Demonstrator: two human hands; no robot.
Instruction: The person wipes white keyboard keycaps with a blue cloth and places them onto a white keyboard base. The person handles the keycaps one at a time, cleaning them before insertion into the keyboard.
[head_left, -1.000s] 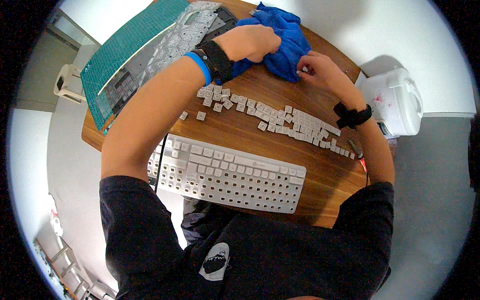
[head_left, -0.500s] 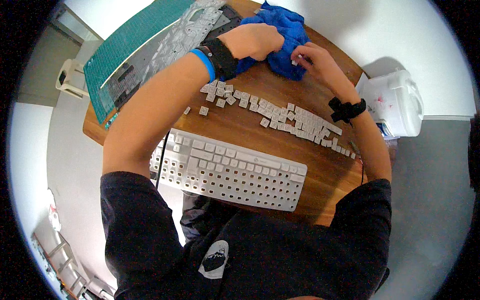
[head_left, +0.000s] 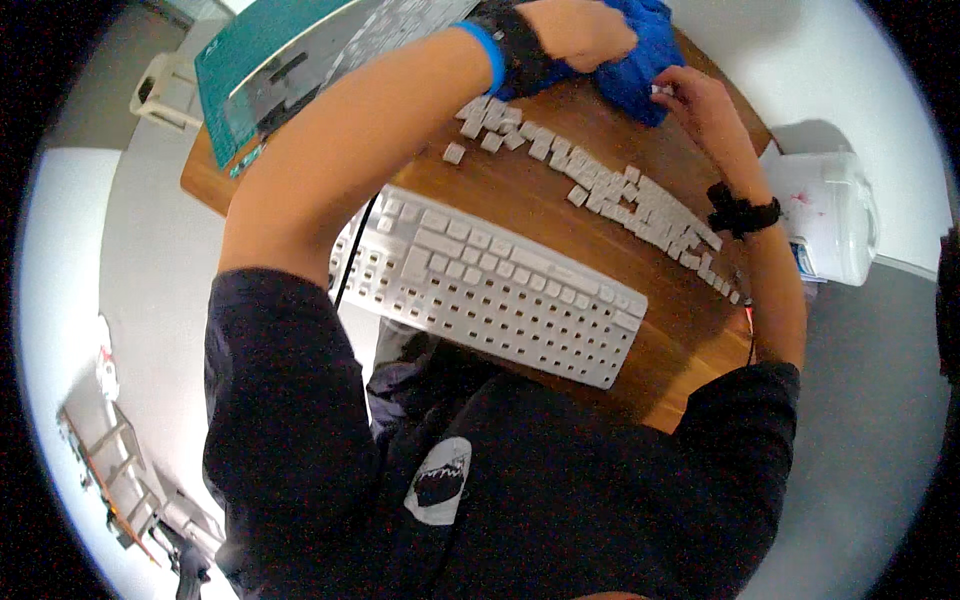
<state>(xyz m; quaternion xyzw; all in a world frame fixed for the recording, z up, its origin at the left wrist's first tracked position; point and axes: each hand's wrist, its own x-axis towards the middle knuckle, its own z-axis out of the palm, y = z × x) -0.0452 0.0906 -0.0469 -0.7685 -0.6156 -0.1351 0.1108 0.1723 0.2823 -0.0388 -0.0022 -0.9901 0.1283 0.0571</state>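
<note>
**Inspector:** What lies around the hands, and what blocks the view?

**Onlooker:** Both hands work at the far edge of a round wooden table (head_left: pixel 560 215). The left hand (head_left: pixel 580 30) is closed in a fist over a crumpled blue cloth (head_left: pixel 640 60). The right hand (head_left: pixel 700 100) sits just beside it, fingers pinched narrowly on 1 small white keycap (head_left: pixel 660 90) against the cloth's edge. Nearer the person than the hands, a loose band of pale grey keycaps (head_left: pixel 620 190) runs across the wood. Nearer again lies a white keyboard (head_left: pixel 490 285), many of its sockets bare, with a dark cable leaving its left end. Left of the left forearm lie a green cutting mat (head_left: pixel 250 50) and a grey patterned sheet (head_left: pixel 390 30). Right of the right wrist, off the table, stands a white plastic container (head_left: pixel 830 215). The left forearm crosses over the mat's corner and part of the keycap row, hiding them.

**Inspector:** Any change from 1 second ago?

**Onlooker:** The hands have moved closer together on the cloth; the right hand now touches its edge, where before it stood slightly apart. The keyboard and keycap row lie as before.

**Inspector:** Materials and shapes?

**Onlooker:** The cloth is soft and bunched. The keycaps are small, squarish, matte plastic. The table has a warm wood grain. The mat bears a fine grid. The left wrist carries a black strap with a blue band, the right a black strap.
</note>
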